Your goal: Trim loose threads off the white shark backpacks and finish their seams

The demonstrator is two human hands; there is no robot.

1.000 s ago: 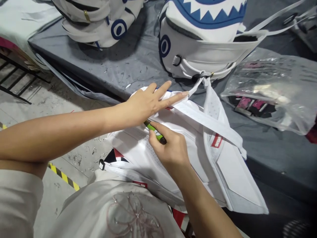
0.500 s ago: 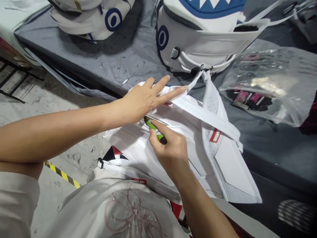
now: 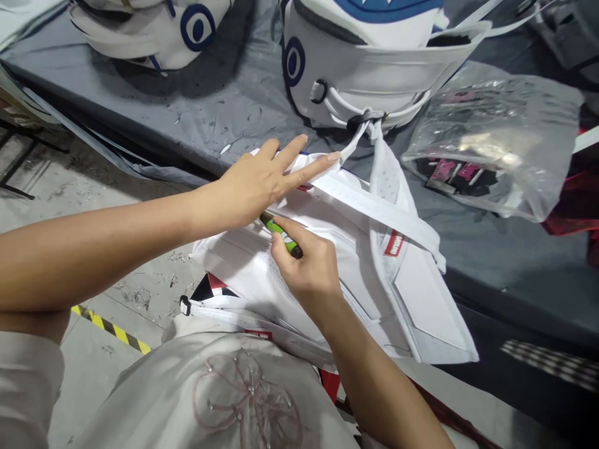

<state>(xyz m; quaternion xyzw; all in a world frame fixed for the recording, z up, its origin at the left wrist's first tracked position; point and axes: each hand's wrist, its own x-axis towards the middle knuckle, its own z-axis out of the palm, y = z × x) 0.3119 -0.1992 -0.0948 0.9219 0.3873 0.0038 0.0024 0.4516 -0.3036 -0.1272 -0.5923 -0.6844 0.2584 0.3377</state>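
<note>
Grey cloth [image 3: 243,106] covers the table ahead of us, littered with thread scraps, and a concrete floor with a yellow-and-black tape line [image 3: 110,327] shows at eight o'clock. We have only the head view to go on.

At the centre, a white bag [image 3: 327,262] lies across our lap and the table edge, its strap [image 3: 388,218] running out toward three o'clock past a small red label [image 3: 394,244]. Our left hand [image 3: 262,184] lies flat on the bag's upper edge with the fingers spread wide, pressing the fabric down and holding nothing. Our right hand [image 3: 306,268] is closed around a green tool [image 3: 281,232], whose working end disappears under the left palm, so we cannot tell whether it is a blade, a pen or something else.

At twelve o'clock sits a second white bag with a blue eye [image 3: 365,68], a third [image 3: 154,31] lies at eleven o'clock, and a clear plastic pouch [image 3: 491,143] with pink-and-black pieces rests at two o'clock.

In our judgement the risk lies where the tool tip meets the left hand: they are touching or nearly so, and a slip on the smooth material could drive it into the palm or score the white surface. If the left hand's pressure eases, the fabric could bunch and the tool stray off its line.
</note>
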